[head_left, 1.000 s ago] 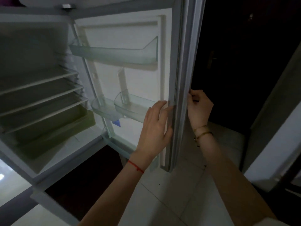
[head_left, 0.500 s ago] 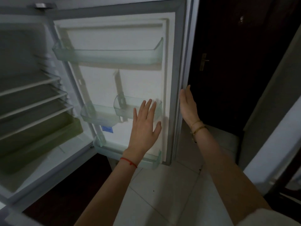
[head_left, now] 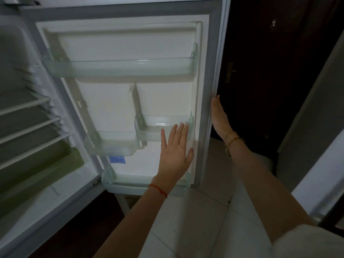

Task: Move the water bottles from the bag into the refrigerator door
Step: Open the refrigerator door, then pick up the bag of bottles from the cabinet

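Fingers (head_left: 181,135) straight on left hand (head_left: 175,157), right hand (head_left: 220,120); refrigerator door (head_left: 111,101) with four bins (head_left: 121,68)

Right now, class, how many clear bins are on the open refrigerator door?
4. A wide top bin across the door; a small middle-right bin; a small middle-left bin, slightly lower; a bottom bin, partly hidden by the left arm.

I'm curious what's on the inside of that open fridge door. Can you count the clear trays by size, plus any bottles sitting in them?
Wide clear trays: 2, the top one and the bottom one
Small clear trays: 2, the left one and the right one
Water bottles: 0 in view
Total: 4
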A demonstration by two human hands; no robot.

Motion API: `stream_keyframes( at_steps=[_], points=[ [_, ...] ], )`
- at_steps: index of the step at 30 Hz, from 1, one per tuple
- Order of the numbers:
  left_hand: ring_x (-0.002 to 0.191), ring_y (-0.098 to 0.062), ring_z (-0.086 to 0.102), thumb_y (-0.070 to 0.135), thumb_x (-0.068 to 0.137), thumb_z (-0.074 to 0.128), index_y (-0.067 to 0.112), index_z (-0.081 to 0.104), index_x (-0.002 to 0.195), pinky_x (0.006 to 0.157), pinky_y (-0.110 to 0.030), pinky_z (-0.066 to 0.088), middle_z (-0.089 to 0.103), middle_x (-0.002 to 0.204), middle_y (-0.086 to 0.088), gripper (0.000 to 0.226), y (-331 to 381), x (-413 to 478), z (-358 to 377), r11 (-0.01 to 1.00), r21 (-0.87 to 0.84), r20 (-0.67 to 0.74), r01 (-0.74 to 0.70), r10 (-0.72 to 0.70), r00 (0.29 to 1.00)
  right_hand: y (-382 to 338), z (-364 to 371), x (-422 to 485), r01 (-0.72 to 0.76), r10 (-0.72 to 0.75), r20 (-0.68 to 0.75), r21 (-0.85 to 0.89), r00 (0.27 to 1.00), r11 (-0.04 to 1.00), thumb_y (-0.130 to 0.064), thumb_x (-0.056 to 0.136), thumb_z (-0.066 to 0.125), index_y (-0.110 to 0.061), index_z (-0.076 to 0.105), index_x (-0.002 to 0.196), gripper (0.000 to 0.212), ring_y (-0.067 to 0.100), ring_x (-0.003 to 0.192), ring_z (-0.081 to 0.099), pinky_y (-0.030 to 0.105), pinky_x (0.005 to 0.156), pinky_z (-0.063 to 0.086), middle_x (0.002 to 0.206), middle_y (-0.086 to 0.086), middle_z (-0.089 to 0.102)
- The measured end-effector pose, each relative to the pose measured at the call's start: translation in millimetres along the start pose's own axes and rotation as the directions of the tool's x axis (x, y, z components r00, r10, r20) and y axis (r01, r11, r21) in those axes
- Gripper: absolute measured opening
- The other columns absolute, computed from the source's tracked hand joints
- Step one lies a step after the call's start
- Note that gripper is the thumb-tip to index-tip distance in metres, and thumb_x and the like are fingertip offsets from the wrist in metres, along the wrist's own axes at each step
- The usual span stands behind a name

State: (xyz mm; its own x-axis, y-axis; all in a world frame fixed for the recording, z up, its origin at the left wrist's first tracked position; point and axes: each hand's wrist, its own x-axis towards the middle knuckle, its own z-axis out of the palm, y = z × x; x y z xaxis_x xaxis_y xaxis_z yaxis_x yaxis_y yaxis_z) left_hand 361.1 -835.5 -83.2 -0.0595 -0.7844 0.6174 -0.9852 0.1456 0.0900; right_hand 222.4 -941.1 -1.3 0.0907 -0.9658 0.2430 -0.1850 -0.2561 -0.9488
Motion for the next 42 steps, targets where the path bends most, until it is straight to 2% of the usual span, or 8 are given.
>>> stream_keyframes(
  at_steps=[9,16,23,25,28,31,37,42],
  points=[
    [0.142,-0.024,0.042,0.035,0.089,0.054,0.011,0.038,0.151,0.119,-0.055,0.019,0.046,0.153,-0.005,0.068,-6.0,40.8,38.2,1.0,0.016,-0.091,0.005,-0.004,0.996,16.3,10.9,62.0,-0.013,0.012,0.022,0.013,1.0,1.0,-0.053,0.101,0.018,-0.022,0.003,0.155,0.064,0.012,0.148,0.014,0.017,0.108,0.007,0.162,-0.005,0.01],
    [0.136,-0.023,0.048,0.033,0.085,0.058,0.012,0.044,0.148,0.117,-0.052,0.021,0.053,0.145,-0.003,0.067,-7.9,70.3,58.8,1.0,-0.008,-0.126,0.028,-0.029,0.992,25.2,16.9,99.4,-0.012,0.012,0.065,-0.003,0.998,1.0,-0.053,0.102,0.015,-0.021,0.002,0.155,0.063,0.01,0.148,0.012,0.017,0.108,0.006,0.163,-0.005,0.007],
    [0.136,-0.023,0.046,0.033,0.083,0.06,0.014,0.042,0.149,0.118,-0.05,0.016,0.053,0.144,-0.002,0.07,-8.3,98.2,79.5,0.993,0.063,-0.104,0.098,-0.091,0.99,35.2,21.5,140.7,-0.038,0.037,0.116,0.003,0.993,0.999,-0.06,0.098,0.016,-0.025,0.008,0.155,0.067,0.014,0.147,0.019,0.023,0.109,0.012,0.162,-0.006,0.015],
    [0.137,-0.023,0.045,0.034,0.084,0.059,0.014,0.041,0.149,0.118,-0.051,0.015,0.052,0.145,-0.003,0.07,-7.6,105.4,84.0,0.989,0.088,-0.096,0.121,-0.112,0.989,37.4,19.1,151.4,-0.028,0.027,0.159,0.002,0.987,1.0,-0.062,0.097,0.015,-0.028,0.008,0.155,0.067,0.014,0.147,0.02,0.027,0.113,0.013,0.161,-0.007,0.016],
    [0.139,-0.023,0.044,0.034,0.085,0.058,0.015,0.04,0.15,0.12,-0.054,0.015,0.051,0.147,-0.003,0.07,-4.3,115.0,89.5,0.98,0.099,-0.086,0.17,-0.162,0.983,41.3,13.1,167.0,0.008,-0.009,0.22,0.007,0.975,1.0,-0.063,0.097,0.017,-0.028,0.009,0.155,0.068,0.012,0.147,0.018,0.025,0.113,0.011,0.161,-0.009,0.015],
    [0.141,-0.023,0.041,0.034,0.087,0.056,0.017,0.039,0.15,0.121,-0.056,0.015,0.049,0.148,-0.002,0.068,0.6,121.0,94.3,0.969,0.114,-0.084,0.22,-0.211,0.974,46.7,6.5,179.6,0.031,-0.036,0.257,0.025,0.966,0.999,-0.063,0.096,0.019,-0.028,0.014,0.154,0.068,0.012,0.147,0.021,0.031,0.12,0.013,0.161,-0.009,0.019],
    [0.142,-0.023,0.039,0.036,0.089,0.053,0.018,0.042,0.148,0.122,-0.057,0.011,0.05,0.147,0.0,0.063,8.5,121.4,98.7,0.954,0.112,-0.135,0.277,-0.262,0.956,57.3,0.1,185.5,0.067,-0.083,0.293,0.064,0.952,0.996,-0.054,0.101,0.022,-0.025,0.014,0.154,0.062,0.012,0.146,0.022,0.02,0.111,0.015,0.161,-0.007,0.02],
    [0.14,-0.021,0.041,0.038,0.089,0.054,0.018,0.047,0.144,0.123,-0.054,0.008,0.053,0.143,0.002,0.059,15.6,120.8,96.8,0.946,0.089,-0.166,0.312,-0.295,0.941,64.7,-8.1,186.5,0.089,-0.116,0.337,0.095,0.934,0.991,-0.051,0.101,0.023,-0.026,0.011,0.155,0.06,0.012,0.147,0.02,0.02,0.109,0.014,0.161,-0.007,0.017]
  ],
)
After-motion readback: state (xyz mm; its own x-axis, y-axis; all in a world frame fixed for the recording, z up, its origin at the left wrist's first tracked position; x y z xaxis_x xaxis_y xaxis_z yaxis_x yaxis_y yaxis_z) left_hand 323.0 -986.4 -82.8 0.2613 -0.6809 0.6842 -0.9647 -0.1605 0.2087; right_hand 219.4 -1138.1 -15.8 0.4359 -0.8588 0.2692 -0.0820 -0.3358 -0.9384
